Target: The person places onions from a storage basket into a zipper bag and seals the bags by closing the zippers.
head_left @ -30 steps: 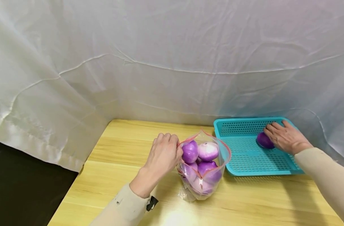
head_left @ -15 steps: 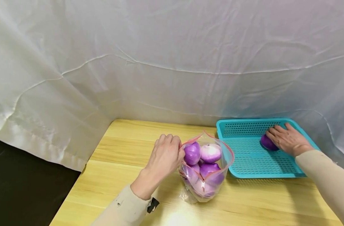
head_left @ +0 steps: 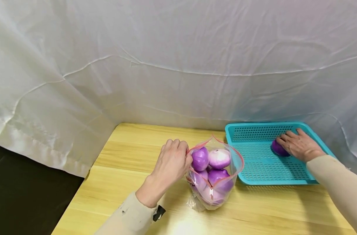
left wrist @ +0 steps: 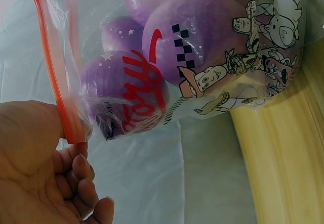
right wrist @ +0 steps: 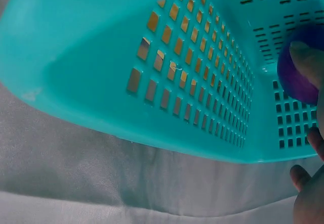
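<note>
My left hand (head_left: 171, 163) pinches the red zip edge of a clear zip bag (head_left: 204, 199) by its left side, thumb and fingers together. The bag stands with its mouth spread wide and holds several purple onions (head_left: 219, 158). Red lettering and cartoon figures are printed on the bag (left wrist: 202, 82) in the left wrist view. At the right, my right hand (head_left: 298, 145) holds a single purple onion (head_left: 277, 148) on the floor of a turquoise basket (head_left: 254, 181). Its thumb lies against the onion (right wrist: 291, 75) in the right wrist view; part of the grip is hidden.
The bag and basket sit side by side on a wooden table (head_left: 131, 153), the bag's right rim overlapping the basket's corner in the head view. A pale cloth curtain (head_left: 178, 94) hangs behind the table and to its left.
The head view shifts slightly, so bag and basket appear a little further right. Both hands keep their places on the bag and the onion.
</note>
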Action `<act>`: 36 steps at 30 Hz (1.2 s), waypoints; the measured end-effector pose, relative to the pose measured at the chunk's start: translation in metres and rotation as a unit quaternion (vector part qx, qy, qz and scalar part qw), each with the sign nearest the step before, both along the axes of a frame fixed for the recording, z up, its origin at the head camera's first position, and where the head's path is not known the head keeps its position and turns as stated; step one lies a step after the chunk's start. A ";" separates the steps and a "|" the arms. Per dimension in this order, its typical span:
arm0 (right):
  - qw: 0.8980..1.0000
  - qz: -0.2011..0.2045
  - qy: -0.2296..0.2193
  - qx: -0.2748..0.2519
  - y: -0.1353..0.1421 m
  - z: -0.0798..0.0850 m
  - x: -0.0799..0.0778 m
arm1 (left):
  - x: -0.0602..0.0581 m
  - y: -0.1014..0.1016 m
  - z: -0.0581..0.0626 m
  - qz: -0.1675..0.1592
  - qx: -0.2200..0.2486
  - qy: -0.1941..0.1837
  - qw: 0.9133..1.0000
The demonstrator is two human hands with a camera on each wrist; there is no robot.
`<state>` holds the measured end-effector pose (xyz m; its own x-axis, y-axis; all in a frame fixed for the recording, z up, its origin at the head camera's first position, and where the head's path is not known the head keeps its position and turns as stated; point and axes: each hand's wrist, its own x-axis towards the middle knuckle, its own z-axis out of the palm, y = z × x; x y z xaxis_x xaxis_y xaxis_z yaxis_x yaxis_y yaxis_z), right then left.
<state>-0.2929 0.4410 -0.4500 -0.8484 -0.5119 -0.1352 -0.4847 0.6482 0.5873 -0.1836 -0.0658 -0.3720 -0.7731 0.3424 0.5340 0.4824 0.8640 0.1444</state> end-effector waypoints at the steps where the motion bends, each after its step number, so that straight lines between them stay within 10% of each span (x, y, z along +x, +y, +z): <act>1: 1.000 0.000 -0.003 0.000 -0.001 0.000 0.000 | 0.000 0.000 0.000 -0.001 0.000 0.000 1.000; 36: 0.985 0.056 0.118 -0.114 -0.010 0.006 0.011 | 0.001 -0.001 0.001 -0.004 0.015 -0.046 0.999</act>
